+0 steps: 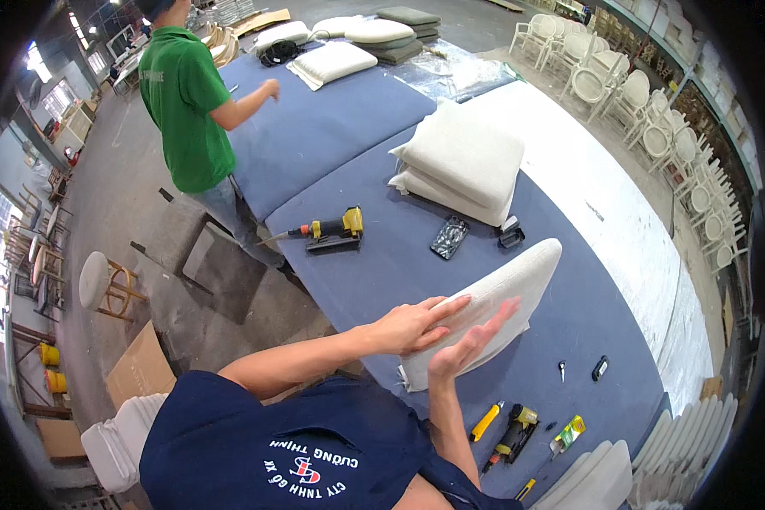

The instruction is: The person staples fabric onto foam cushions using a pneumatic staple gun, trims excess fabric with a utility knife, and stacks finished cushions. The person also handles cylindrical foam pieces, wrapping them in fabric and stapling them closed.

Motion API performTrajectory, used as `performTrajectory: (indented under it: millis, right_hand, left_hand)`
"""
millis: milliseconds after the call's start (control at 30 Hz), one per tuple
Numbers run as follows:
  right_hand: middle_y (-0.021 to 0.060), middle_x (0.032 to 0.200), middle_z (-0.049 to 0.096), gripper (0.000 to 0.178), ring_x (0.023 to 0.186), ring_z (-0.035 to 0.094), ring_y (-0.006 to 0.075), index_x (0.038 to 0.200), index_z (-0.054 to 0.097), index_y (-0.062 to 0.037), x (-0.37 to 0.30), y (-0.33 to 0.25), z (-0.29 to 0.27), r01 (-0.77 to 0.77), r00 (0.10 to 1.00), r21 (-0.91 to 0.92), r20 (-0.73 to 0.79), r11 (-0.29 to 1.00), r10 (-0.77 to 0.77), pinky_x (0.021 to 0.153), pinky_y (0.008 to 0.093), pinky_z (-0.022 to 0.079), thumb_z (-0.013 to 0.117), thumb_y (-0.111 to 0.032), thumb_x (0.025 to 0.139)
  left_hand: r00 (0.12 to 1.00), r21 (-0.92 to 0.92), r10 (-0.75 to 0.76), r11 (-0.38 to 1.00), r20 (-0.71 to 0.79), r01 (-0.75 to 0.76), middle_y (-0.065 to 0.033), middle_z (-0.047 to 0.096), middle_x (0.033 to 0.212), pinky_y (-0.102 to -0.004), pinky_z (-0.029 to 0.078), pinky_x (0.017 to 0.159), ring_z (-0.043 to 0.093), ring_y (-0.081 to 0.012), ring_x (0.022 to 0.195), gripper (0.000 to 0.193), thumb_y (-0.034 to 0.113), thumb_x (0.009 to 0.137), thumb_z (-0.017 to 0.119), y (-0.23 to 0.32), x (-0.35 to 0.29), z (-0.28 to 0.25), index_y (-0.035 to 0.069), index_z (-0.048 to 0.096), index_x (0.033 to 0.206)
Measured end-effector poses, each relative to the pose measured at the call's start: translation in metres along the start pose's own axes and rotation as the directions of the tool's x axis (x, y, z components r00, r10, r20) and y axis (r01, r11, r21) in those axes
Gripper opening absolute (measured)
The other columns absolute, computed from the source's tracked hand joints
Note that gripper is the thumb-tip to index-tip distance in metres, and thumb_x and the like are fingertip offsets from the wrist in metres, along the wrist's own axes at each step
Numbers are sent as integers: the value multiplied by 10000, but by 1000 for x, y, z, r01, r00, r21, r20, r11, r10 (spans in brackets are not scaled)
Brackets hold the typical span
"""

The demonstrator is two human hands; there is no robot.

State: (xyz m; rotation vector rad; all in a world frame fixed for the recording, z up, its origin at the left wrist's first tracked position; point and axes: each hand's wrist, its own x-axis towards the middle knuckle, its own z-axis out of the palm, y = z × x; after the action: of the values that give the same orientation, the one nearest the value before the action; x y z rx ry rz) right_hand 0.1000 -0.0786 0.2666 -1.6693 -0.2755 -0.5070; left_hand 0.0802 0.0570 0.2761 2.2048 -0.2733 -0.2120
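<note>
A light-grey fabric-covered seat cushion is tilted up on the blue padded table in front of me, with a loose cloth edge along its bottom. My left hand lies on its near face, fingers stretched out. Close to that face, my right hand has its fingers extended and its palm turned sideways; whether it touches the fabric is hard to tell. Neither hand grips anything. Beyond the cushion sit a stack of similar cushions, a phone and a small black case.
A yellow-and-black staple gun lies at the left edge. Near my right arm are a yellow cutter, another staple gun and a small packet. A co-worker in a green shirt stands at the far left, by a grey chair.
</note>
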Motion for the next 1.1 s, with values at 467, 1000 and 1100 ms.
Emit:
performTrajectory:
  millis: [467,1000,1100]
  right_hand:
    - [205,1757,171,896,1631,64,429,1680,251,-49,-18,19,4,9,1000,-130,-10,991,-10,1296,606,96,156,-701,1073]
    - [242,1754,-44,997,1624,56,419,1701,1,-66,-176,175,-64,-235,972,75,20,969,234,1305,555,117,266,-764,1041]
    - [265,1750,-8,918,1618,83,436,1693,35,-28,-170,180,-49,-201,978,57,-42,978,203,1301,550,137,268,-675,1086]
  left_hand:
    - [996,-340,91,937,11,-82,-236,95,1759,-493,319,1245,337,-475,1534,577,352,1122,319,15,-16,19,195,341,1677]
    - [962,39,208,978,-174,-205,-249,282,1688,-492,506,1107,499,-483,1421,785,109,925,649,21,-13,48,337,403,1636]
    - [948,18,207,978,-243,-209,-249,336,1664,-477,532,1094,569,-469,1353,720,124,937,666,34,-16,49,335,468,1596]
